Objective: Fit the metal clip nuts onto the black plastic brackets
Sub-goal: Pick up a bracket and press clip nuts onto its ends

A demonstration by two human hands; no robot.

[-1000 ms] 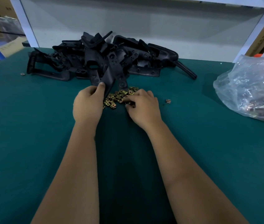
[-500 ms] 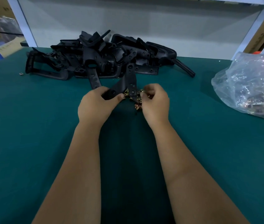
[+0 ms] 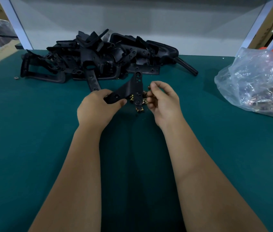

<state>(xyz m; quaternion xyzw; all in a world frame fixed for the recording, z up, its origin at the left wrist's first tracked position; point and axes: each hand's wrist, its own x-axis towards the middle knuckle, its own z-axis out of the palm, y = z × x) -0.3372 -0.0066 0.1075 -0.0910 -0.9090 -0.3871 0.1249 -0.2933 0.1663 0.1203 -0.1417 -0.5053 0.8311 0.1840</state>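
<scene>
Gripping a black bracket (angled, holed arms) in my left hand; right hand curled, pinching a brassy clip nut beside it, above loose nuts.

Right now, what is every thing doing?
left hand: holds the black bracket
black bracket: lifted, over the loose clip nuts
right hand: fingers curled, pinching a clip nut
loose clip nuts: heaped on the green table
bracket pile: jumbled, untouched
plastic bag: crumpled, lying on the table
</scene>
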